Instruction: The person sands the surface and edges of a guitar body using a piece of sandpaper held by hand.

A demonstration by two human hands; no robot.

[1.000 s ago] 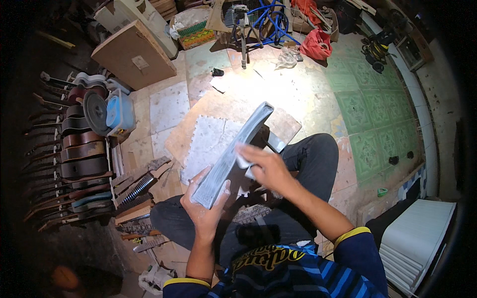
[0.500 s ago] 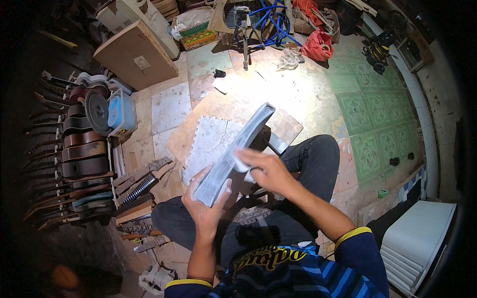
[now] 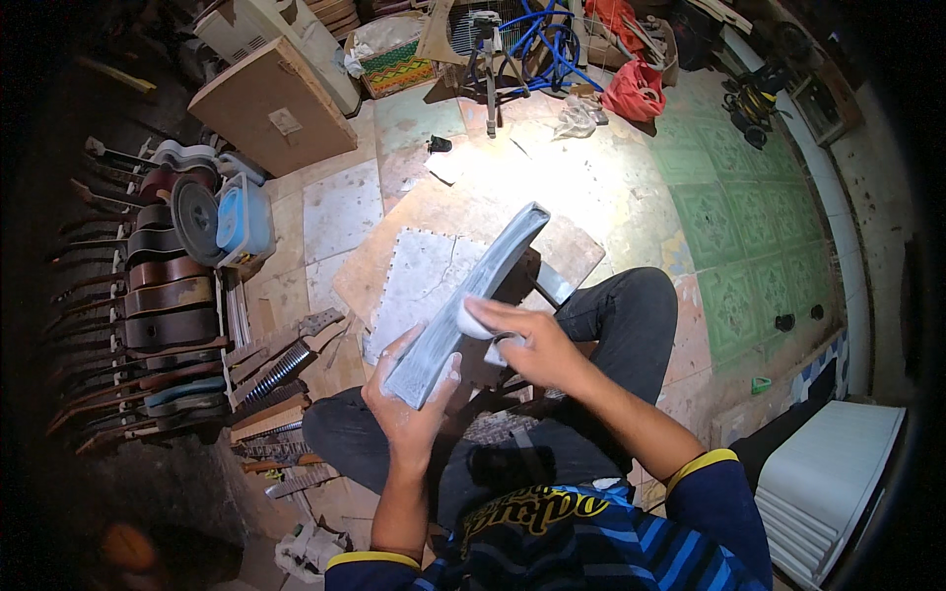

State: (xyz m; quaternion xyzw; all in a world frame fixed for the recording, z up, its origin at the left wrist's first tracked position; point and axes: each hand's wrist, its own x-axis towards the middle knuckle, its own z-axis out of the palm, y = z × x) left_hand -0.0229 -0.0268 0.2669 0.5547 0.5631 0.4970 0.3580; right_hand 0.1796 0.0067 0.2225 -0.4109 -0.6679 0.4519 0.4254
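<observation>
A long, curved, dusty grey piece (image 3: 480, 284), which looks like a guitar body seen edge-on, slants over my lap with its far end up to the right. My left hand (image 3: 404, 394) grips its near end, the thumb on one side and the fingers on the other. Against its right side, near the middle, my right hand (image 3: 527, 340) presses a folded whitish sheet (image 3: 476, 323), which looks like sandpaper. White dust coats the fingers of my left hand. The piece's dark underside is mostly hidden.
Beyond my lap lie a brown board (image 3: 374, 266) and a pale sheet (image 3: 409, 271). Several guitars (image 3: 168, 300) hang in a row at left, beside a blue tub (image 3: 246, 227). Files and wooden necks (image 3: 286, 369) lie by my left knee. A white plastic stool (image 3: 833, 483) stands at right.
My right hand has shifted very slightly along the grey piece and shows more sharply now. My left hand keeps its grip, and the piece has hardly moved.
</observation>
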